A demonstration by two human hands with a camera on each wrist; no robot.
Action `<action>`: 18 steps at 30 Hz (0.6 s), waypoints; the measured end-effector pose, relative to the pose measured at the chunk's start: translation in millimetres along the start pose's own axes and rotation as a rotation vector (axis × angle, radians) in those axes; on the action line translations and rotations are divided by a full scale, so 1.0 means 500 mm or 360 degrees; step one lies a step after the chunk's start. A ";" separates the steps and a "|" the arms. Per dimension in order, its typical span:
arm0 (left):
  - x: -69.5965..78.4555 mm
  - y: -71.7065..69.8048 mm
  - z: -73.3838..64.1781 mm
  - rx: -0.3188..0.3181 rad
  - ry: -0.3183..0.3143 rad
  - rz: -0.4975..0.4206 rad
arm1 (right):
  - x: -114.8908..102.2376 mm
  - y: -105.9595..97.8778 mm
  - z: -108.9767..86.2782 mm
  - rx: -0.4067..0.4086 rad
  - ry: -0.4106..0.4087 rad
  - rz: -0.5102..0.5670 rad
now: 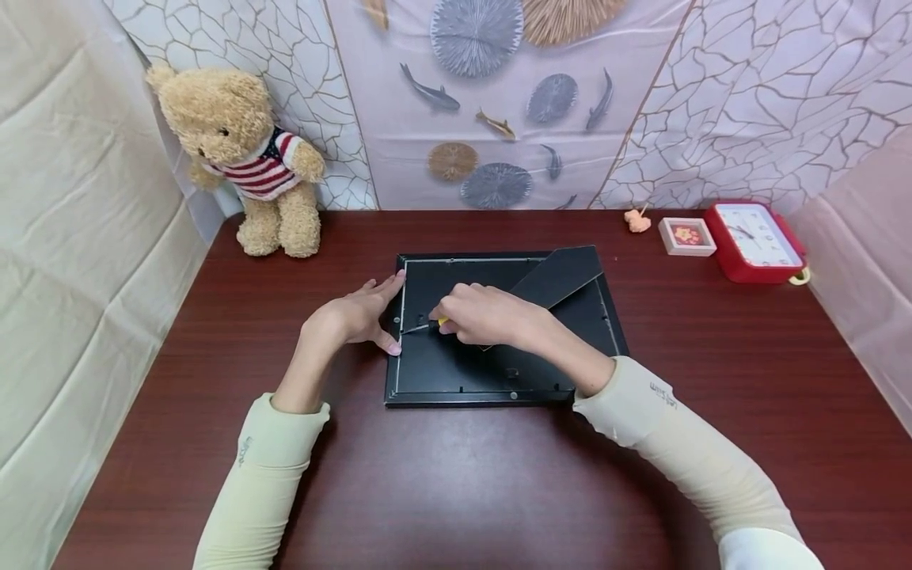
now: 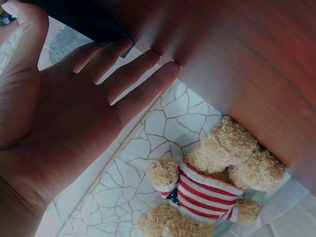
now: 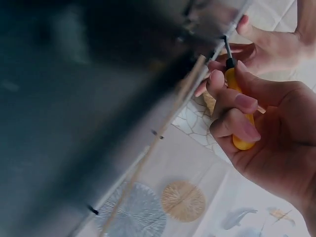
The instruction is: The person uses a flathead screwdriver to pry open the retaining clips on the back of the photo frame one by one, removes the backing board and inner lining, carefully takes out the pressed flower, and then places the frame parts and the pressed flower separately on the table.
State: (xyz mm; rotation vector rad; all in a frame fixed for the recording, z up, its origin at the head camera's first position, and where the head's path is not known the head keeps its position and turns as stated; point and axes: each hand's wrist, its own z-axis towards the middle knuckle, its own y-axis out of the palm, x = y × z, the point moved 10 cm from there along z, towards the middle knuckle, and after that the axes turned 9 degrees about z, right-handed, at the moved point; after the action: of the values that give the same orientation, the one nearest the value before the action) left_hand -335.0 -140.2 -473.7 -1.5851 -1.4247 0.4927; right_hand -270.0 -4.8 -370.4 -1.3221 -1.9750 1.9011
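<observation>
A black picture frame (image 1: 435, 368) lies face down on the table, its backing panel up and a stand leg (image 1: 566, 273) slanting across it. Small metal tabs line the inner edge. My right hand (image 1: 492, 315) grips a yellow-handled screwdriver (image 3: 243, 142), fingers curled round the handle. The screwdriver's tip touches the left inner edge, near a tab. At that side my left hand (image 1: 356, 313) rests with fingers spread, thumb and a fingertip on the border. In the left wrist view the left palm (image 2: 64, 123) shows nothing held.
A teddy bear (image 1: 235, 158) in a striped sweater sits at the back left. Along the back right are a small orange figure (image 1: 637, 221), a small framed picture (image 1: 687, 237) and a red clock (image 1: 755, 241). The reddish-brown table (image 1: 456, 483) meets a patterned backdrop.
</observation>
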 end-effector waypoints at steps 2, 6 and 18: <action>-0.001 0.001 0.003 0.0004 0.0013 -0.0003 | -0.006 -0.007 0.004 0.0003 -0.0002 -0.0059; -0.005 0.004 0.012 0.0024 0.0024 0.0005 | -0.023 -0.023 0.009 0.0026 -0.0036 -0.0202; 0.089 -0.054 -0.099 -0.0001 0.0057 0.0055 | -0.052 -0.028 0.025 0.0003 -0.0023 -0.0424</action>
State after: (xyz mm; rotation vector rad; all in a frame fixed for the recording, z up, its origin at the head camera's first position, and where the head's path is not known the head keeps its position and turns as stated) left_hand -299.9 -118.9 -414.6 -1.6137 -1.3728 0.4816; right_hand -268.5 -28.5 -348.6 -0.9881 -2.0365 1.7912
